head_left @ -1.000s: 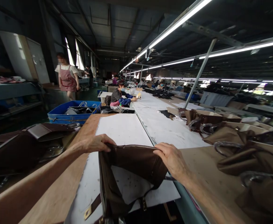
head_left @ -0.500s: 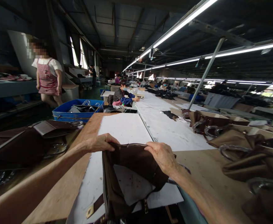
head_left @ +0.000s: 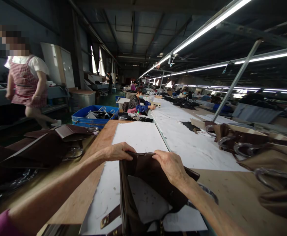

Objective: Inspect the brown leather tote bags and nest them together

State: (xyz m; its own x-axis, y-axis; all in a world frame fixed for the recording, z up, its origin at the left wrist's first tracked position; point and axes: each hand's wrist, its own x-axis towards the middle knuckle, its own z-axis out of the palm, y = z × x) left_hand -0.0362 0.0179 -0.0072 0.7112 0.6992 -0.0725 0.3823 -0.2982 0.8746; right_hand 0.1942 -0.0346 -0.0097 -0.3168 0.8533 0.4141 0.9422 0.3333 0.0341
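A dark brown handbag (head_left: pixel 148 170) stands with its mouth spread at the near end of the table, a pale panel (head_left: pixel 147 193) showing inside. My left hand (head_left: pixel 119 151) pinches the far rim at its left corner. Further right on that same rim, my right hand (head_left: pixel 170 164) grips the edge between thumb and fingers. The stretch of rim between both hands is pulled fairly straight. A strap with a gold-coloured metal end (head_left: pixel 109 218) hangs at the bag's left side. Part of a plastic-wrapped handle (head_left: pixel 208 192) shows beyond my right wrist. The bag's bottom is hidden.
White paper (head_left: pixel 136 132) covers the table ahead. Brown bags (head_left: pixel 268 157) with wrapped handles crowd the right side; more dark bags (head_left: pixel 47 147) lie left. Behind those stands a blue bin (head_left: pixel 91 122). One person (head_left: pixel 28 82) walks at far left; another (head_left: pixel 136 103) sits farther up the table.
My view has turned left, so the scene sits further right. Both hands keep their hold on the bag's rim. The walking person has come nearer and further left.
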